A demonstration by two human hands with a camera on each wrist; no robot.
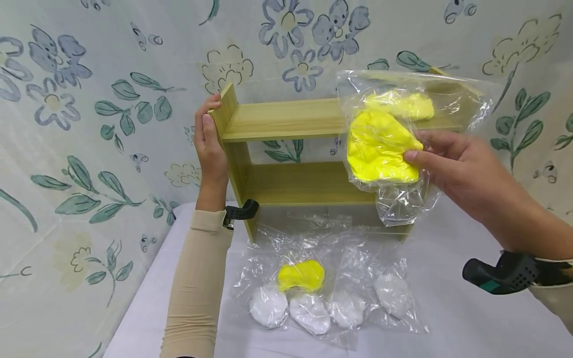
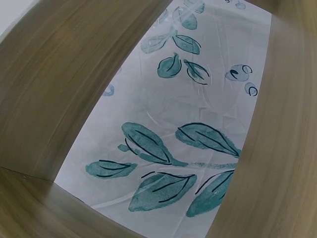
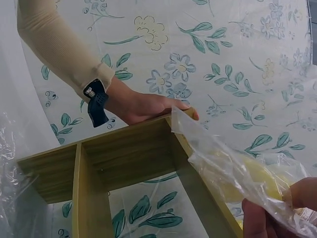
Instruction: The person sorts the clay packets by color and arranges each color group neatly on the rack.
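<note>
My left hand (image 1: 210,144) grips the upper end of the left side panel of a light wooden shelf (image 1: 309,184), fingertips over its edge. In the head view my right hand (image 1: 465,169) pinches a clear plastic bag (image 1: 400,206) between thumb and fingers, in front of the shelf's right part. Inside the clear plastic are a large, soft-looking yellow lump (image 1: 380,149) and a smaller yellow piece (image 1: 403,105) above it. The right wrist view shows the bag beside the shelf's top board. Only the shelf boards (image 2: 64,84) and the cloth behind show in the left wrist view.
On the white tabletop (image 1: 447,303), before the shelf, lie several clear bags with white lumps (image 1: 268,306) and one yellow lump (image 1: 301,276). A floral cloth (image 1: 112,199) hangs close behind the shelf. Each wrist wears a black camera band (image 1: 501,273).
</note>
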